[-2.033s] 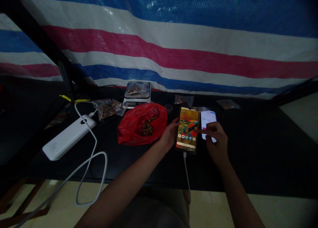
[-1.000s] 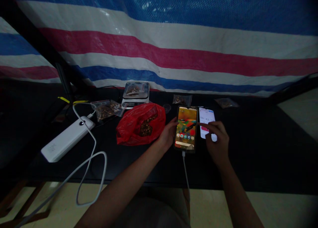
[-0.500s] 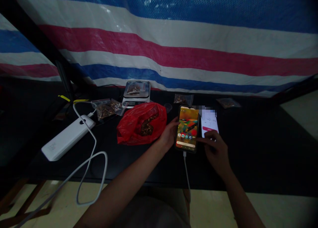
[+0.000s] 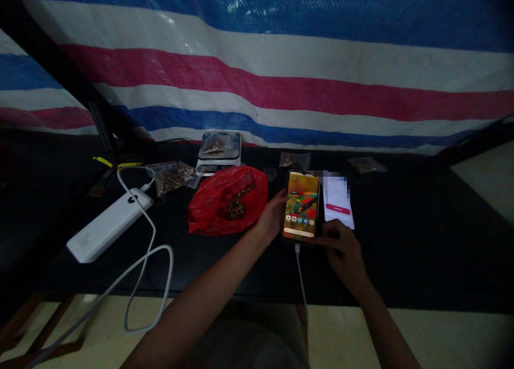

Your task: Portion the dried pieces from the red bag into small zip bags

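A lit smartphone (image 4: pixel 301 205) with app icons on its screen is in my left hand (image 4: pixel 273 216), whose fingers close around its left edge. A white charging cable (image 4: pixel 303 283) runs down from the bottom of this phone. My right hand (image 4: pixel 341 251) reaches one finger to the phone's lower right corner, while its other fingers are bent and hold nothing that I can see. Just beyond the right hand lies a second phone (image 4: pixel 338 208), its screen white with a red button and its top blurred out. Left of my left hand sits a red plastic bag (image 4: pixel 204 203) holding small brown pieces (image 4: pixel 236 205).
A kitchen scale (image 4: pixel 219 155) bears a small zip bag (image 4: pixel 217 143). More filled zip bags (image 4: pixel 171 179) lie beside it and farther right (image 4: pixel 295 160), (image 4: pixel 367 164). A white power bank (image 4: pixel 108 227) with a looped cable (image 4: pixel 171 267) occupies the left. Striped sheeting (image 4: pixel 281 96) hangs behind the black table (image 4: pixel 421 251).
My right hand has moved slightly left and down, its finger now at the lower right corner of the held phone. More of the second phone's red button shows. My left hand keeps its hold.
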`<action>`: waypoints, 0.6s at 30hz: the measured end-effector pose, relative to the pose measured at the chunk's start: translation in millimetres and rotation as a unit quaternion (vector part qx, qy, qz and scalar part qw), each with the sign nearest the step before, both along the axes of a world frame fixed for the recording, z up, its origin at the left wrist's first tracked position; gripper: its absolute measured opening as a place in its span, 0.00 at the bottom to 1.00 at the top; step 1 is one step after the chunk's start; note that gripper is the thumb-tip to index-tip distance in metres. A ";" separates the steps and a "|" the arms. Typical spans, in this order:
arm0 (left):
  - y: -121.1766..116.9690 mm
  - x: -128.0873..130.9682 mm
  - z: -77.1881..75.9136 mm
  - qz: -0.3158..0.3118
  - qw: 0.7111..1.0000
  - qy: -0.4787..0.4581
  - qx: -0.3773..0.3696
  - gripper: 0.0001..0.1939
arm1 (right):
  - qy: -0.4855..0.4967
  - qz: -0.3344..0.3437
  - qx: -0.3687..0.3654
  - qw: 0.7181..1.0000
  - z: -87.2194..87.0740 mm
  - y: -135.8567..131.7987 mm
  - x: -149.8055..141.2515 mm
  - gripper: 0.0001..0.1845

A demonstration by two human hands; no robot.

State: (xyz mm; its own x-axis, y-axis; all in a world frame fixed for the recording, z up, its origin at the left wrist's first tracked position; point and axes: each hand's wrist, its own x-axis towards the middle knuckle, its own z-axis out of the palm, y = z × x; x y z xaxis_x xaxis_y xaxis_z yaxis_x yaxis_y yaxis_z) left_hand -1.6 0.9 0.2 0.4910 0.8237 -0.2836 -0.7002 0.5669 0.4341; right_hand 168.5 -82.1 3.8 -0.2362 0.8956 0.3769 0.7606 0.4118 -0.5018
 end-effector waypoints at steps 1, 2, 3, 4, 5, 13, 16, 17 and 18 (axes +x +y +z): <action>-0.1 -0.1 0.3 -0.001 1.000 0.002 -0.001 0.17 | -0.004 0.000 0.000 1.000 -0.4 0.2 0.1 0.21; -0.3 -0.3 0.7 -0.002 1.000 0.004 -0.001 0.18 | -0.006 0.001 0.000 1.000 -0.7 0.3 0.2 0.21; -0.5 -0.4 1.2 -0.003 1.000 0.004 0.001 0.18 | -0.005 0.002 -0.001 1.000 -0.9 0.3 0.1 0.21; -0.7 -0.6 1.6 -0.005 1.000 0.003 0.004 0.17 | -0.001 0.001 -0.002 1.000 -1.0 0.3 0.0 0.22; -0.8 -0.7 2.1 -0.006 1.000 0.000 0.009 0.17 | 0.005 -0.002 -0.004 1.000 -1.0 0.3 -0.2 0.22; 0.1 0.2 1.7 -0.003 1.000 -0.008 0.010 0.17 | 0.046 -0.057 -0.020 0.997 3.0 -0.6 -1.7 0.27; 0.3 0.8 0.8 -0.003 1.000 0.001 0.015 0.18 | 0.053 -0.060 -0.019 0.997 4.3 -0.9 -2.1 0.27; 0.3 0.9 0.6 -0.002 1.000 0.003 0.016 0.18 | 0.054 -0.061 -0.019 0.996 4.7 -0.7 -2.4 0.27; 0.3 1.0 0.5 -0.002 1.000 0.002 0.016 0.18 | 0.055 -0.063 -0.019 0.996 5.1 -0.3 -2.6 0.27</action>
State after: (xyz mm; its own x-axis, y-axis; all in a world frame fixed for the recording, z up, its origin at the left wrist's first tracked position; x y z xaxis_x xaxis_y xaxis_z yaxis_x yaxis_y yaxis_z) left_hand -0.6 1.2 0.7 0.4935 0.8303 -0.2587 -0.6957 0.5554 0.4556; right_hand 165.9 -82.4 8.9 -0.0797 0.9298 0.3594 0.7452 0.2951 -0.5980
